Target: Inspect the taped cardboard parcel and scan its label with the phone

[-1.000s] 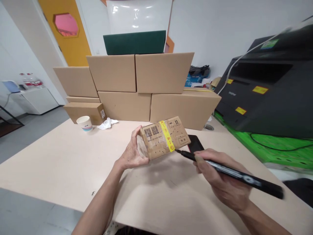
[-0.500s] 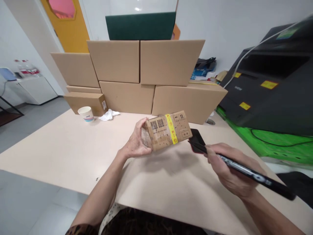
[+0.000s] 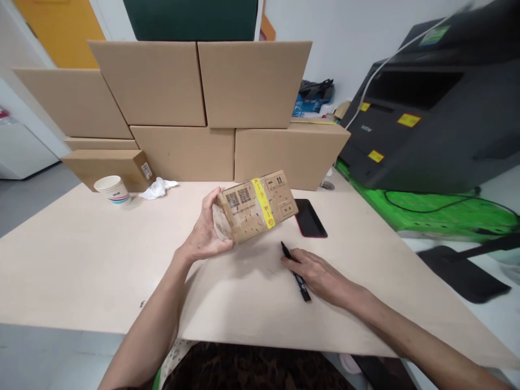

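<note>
My left hand (image 3: 203, 235) grips the left end of a small cardboard box (image 3: 255, 208) with a yellow tape band and printed codes, holding it tilted just above the beige table (image 3: 101, 260). My right hand (image 3: 320, 273) lies flat on the table, to the lower right of the box. Its fingers rest against a black marker (image 3: 303, 290) that lies on the tabletop. A dark phone (image 3: 311, 219) with a red edge lies face up just right of the box.
Large cardboard boxes (image 3: 182, 146) are stacked along the table's far side. A paper cup (image 3: 111, 189) and a crumpled tissue (image 3: 156, 188) sit at the far left. At the right, a black printer (image 3: 426, 124) stands on a green mat (image 3: 426, 216).
My right hand has lowered the marker from the air near the box down onto the table and flattened beside it. The left hand still holds the box. The view has shifted right and down.
</note>
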A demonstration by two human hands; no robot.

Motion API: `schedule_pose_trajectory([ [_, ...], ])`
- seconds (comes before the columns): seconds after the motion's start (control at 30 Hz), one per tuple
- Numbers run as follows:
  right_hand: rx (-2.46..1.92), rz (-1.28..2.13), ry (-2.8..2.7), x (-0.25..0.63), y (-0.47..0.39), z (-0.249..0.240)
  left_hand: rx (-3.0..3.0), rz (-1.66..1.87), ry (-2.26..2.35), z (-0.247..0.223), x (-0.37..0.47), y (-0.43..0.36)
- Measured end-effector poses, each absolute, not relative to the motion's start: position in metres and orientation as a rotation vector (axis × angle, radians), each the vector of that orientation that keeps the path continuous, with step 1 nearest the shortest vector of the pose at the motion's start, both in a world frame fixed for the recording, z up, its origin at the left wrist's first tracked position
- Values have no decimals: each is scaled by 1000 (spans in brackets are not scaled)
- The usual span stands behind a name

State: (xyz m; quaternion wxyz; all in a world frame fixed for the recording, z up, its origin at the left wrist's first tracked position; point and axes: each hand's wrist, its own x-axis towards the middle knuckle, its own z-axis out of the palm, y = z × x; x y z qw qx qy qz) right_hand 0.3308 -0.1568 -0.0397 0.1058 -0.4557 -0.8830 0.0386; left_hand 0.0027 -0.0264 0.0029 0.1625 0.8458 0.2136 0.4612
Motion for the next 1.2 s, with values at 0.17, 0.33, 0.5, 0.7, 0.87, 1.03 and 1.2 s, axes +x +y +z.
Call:
schedule_pose_trajectory([
  [0.17, -1524, 243, -2295, 343, -138, -34, 2419, 1302, 610, 5, 4, -29],
  [0.33, -2248, 51, -1800, 361, -92, -18, 2417, 1286, 606, 7, 6, -31],
  [0.5, -2553, 262, -1661, 373, -53, -16, 2414, 1301, 624, 7, 7, -33],
  [0.7, -2406, 509, -1344, 389, -32, -25, 2434, 1296, 623, 8, 9, -33],
  [0.87, -2165, 589, -1248, 394, -28, -28, 2446, 1284, 621, 7, 10, -34],
  [1.03, -1810, 641, -1144, 380, -38, -35, 2422, 1310, 640, 6, 8, -34],
  [1.2, -1478, 654, -980, 361, -67, -34, 2364, 1313, 667, 4, 2, -32],
])
